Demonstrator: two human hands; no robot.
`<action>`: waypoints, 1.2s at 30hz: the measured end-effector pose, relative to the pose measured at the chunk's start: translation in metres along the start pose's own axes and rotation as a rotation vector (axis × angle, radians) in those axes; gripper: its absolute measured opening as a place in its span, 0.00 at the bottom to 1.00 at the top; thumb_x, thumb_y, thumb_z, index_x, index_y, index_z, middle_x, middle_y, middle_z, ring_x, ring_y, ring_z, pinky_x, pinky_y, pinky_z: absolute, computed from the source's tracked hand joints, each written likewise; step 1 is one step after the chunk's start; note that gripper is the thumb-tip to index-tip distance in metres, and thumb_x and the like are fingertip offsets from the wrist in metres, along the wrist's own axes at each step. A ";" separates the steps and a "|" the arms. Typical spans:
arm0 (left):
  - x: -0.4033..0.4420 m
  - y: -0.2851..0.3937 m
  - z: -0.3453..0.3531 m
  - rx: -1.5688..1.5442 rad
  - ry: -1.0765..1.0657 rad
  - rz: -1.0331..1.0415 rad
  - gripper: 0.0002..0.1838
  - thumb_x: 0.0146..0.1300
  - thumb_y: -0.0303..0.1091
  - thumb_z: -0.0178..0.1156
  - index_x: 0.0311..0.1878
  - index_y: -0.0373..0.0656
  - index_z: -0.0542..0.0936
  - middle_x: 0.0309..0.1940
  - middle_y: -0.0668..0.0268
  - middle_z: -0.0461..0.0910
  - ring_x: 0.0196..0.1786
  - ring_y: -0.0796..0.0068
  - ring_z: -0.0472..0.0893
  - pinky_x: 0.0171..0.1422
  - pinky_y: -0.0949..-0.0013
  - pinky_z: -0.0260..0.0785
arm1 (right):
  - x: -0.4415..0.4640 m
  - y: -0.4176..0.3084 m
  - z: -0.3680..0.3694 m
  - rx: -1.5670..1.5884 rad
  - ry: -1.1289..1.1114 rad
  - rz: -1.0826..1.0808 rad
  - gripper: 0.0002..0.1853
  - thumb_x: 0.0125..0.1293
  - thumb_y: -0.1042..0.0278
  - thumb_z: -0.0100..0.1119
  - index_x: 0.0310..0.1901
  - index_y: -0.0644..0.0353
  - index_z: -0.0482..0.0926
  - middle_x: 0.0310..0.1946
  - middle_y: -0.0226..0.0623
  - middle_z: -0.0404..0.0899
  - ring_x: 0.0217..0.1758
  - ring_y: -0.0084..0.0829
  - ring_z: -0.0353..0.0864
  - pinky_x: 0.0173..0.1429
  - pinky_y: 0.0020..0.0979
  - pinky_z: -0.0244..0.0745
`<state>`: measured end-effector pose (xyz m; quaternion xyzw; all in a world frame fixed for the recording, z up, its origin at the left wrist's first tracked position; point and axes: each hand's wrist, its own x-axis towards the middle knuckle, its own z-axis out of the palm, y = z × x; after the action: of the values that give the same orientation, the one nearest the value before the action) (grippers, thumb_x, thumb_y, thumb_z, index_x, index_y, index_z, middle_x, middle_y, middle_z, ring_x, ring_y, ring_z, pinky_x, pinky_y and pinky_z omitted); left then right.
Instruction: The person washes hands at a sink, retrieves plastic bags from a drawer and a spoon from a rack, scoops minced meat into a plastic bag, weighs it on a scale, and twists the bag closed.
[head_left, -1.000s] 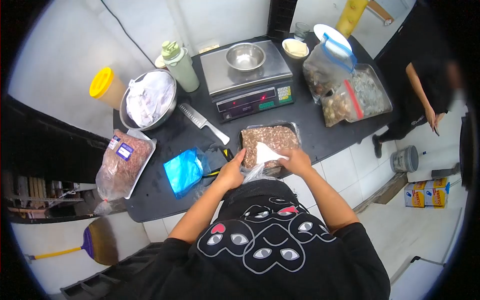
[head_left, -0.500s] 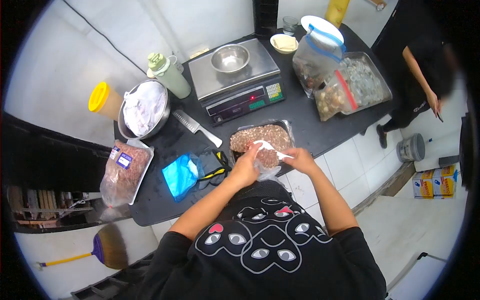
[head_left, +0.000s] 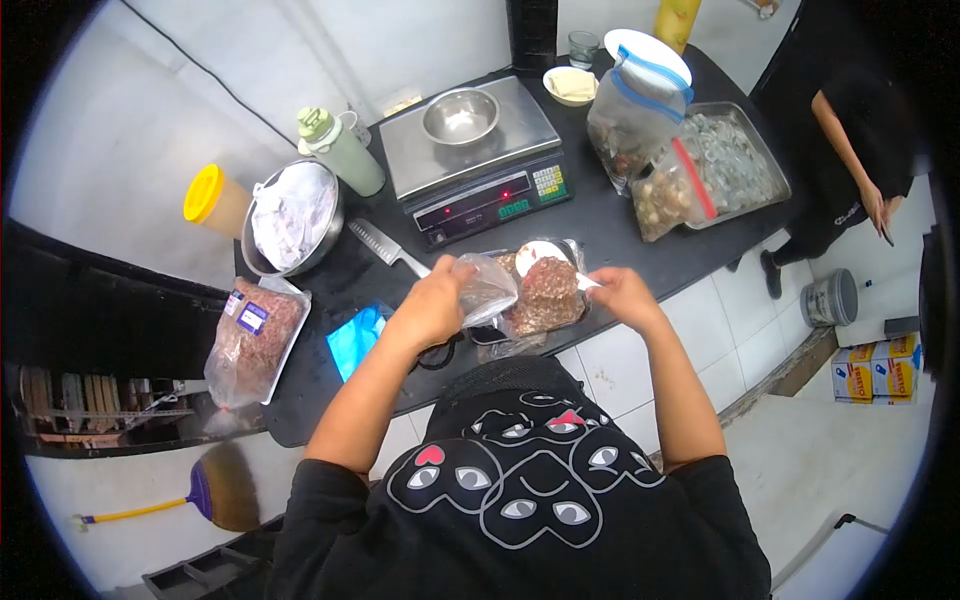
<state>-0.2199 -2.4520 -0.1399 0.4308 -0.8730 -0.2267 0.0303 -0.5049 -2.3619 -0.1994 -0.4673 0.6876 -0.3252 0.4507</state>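
Note:
My left hand (head_left: 436,302) is closed on a clear plastic bag (head_left: 488,290), its mouth towards the meat. My right hand (head_left: 622,296) grips the handle of a white spoon (head_left: 588,282). Ground meat (head_left: 548,285) is heaped around the spoon's head, partly covering it. Beneath lies a tray of ground meat (head_left: 535,318) lined with clear film, beside the table's front edge. A knife (head_left: 375,241) with a white handle lies near my left hand, its handle end hidden. A blue packet (head_left: 354,338) is partly behind my left forearm.
A scale (head_left: 480,185) carries a steel bowl (head_left: 461,116). Left are a bottle (head_left: 342,155), a bowl with white cloth or plastic (head_left: 290,218) and packed ground meat (head_left: 256,335). Right are zip bags (head_left: 668,197) and a metal tray (head_left: 786,180). Another person (head_left: 850,150) stands beyond the table.
My left hand has moved left and up, and the plastic bag now shows stretched out from it. The spoon and meat have risen slightly, with my right hand moving up and right.

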 end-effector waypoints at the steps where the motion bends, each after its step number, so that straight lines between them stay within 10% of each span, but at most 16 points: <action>1: 0.001 -0.001 -0.002 -0.013 0.017 -0.001 0.29 0.42 0.19 0.57 0.54 0.43 0.72 0.50 0.52 0.68 0.50 0.47 0.74 0.54 0.59 0.69 | 0.000 -0.004 -0.004 0.005 0.005 -0.019 0.10 0.57 0.71 0.58 0.39 0.63 0.80 0.22 0.26 0.76 0.23 0.16 0.68 0.28 0.21 0.63; 21: 0.025 0.015 0.039 -0.287 0.036 0.037 0.49 0.38 0.31 0.70 0.65 0.37 0.56 0.58 0.48 0.62 0.59 0.47 0.68 0.62 0.60 0.63 | -0.008 -0.052 0.016 -0.222 -0.231 -0.040 0.09 0.60 0.71 0.52 0.38 0.67 0.77 0.17 0.26 0.71 0.18 0.18 0.67 0.22 0.22 0.63; 24: 0.029 0.013 0.050 -0.298 0.086 0.008 0.49 0.37 0.32 0.71 0.65 0.36 0.56 0.58 0.47 0.62 0.60 0.48 0.67 0.63 0.61 0.62 | -0.018 -0.082 0.024 -0.149 -0.240 0.177 0.11 0.57 0.71 0.51 0.35 0.73 0.77 0.25 0.47 0.79 0.28 0.35 0.82 0.36 0.37 0.76; 36: 0.040 0.029 0.058 -0.320 0.148 -0.094 0.45 0.37 0.30 0.70 0.62 0.31 0.60 0.57 0.46 0.65 0.61 0.50 0.67 0.64 0.62 0.61 | -0.024 -0.127 0.053 -1.033 -0.132 -0.098 0.10 0.53 0.70 0.57 0.35 0.62 0.82 0.36 0.47 0.81 0.41 0.41 0.82 0.43 0.39 0.78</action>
<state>-0.2811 -2.4460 -0.1850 0.4761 -0.8002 -0.3317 0.1519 -0.4078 -2.3850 -0.1016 -0.6799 0.7057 0.0658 0.1881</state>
